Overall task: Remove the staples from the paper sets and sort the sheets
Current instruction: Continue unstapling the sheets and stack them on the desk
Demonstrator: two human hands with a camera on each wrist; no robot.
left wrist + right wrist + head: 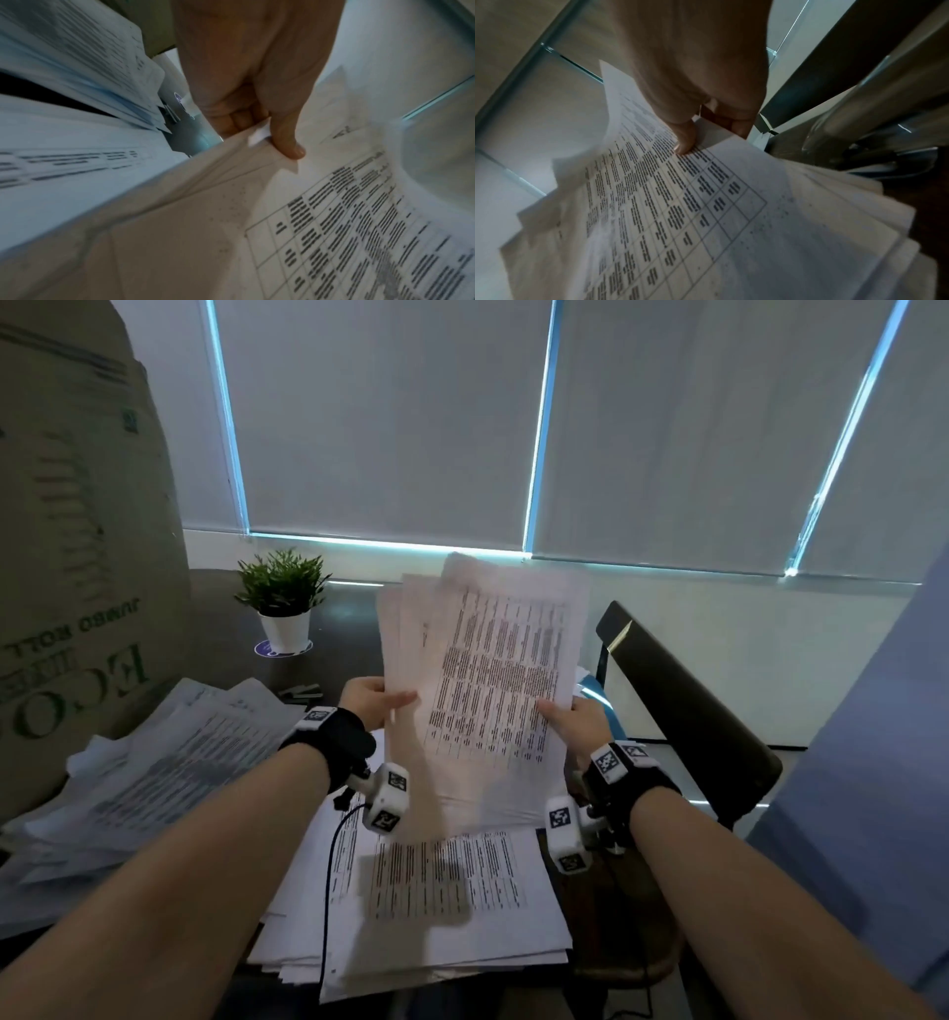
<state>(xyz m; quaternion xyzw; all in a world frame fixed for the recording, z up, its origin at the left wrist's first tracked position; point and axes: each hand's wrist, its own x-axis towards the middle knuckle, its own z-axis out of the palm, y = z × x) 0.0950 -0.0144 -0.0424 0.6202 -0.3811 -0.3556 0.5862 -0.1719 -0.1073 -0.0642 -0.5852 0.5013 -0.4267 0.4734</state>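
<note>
I hold a set of printed sheets [482,670] upright above the table, its pages fanned a little at the top. My left hand [372,698] pinches the left edge, thumb on the front, as the left wrist view shows with the left hand [259,121] on the paper set [334,213]. On the opposite edge, my right hand [575,719] grips the sheets with its thumb laid over the printed table; the right wrist view has the right hand [700,125] on the paper set [680,203]. No staple is visible.
A paper stack [441,906] lies on the table below my hands. A messier pile of sheets [154,762] spreads at the left beside a large cardboard box [67,557]. A potted plant [284,603] stands behind. A dark chair [683,711] is at the right.
</note>
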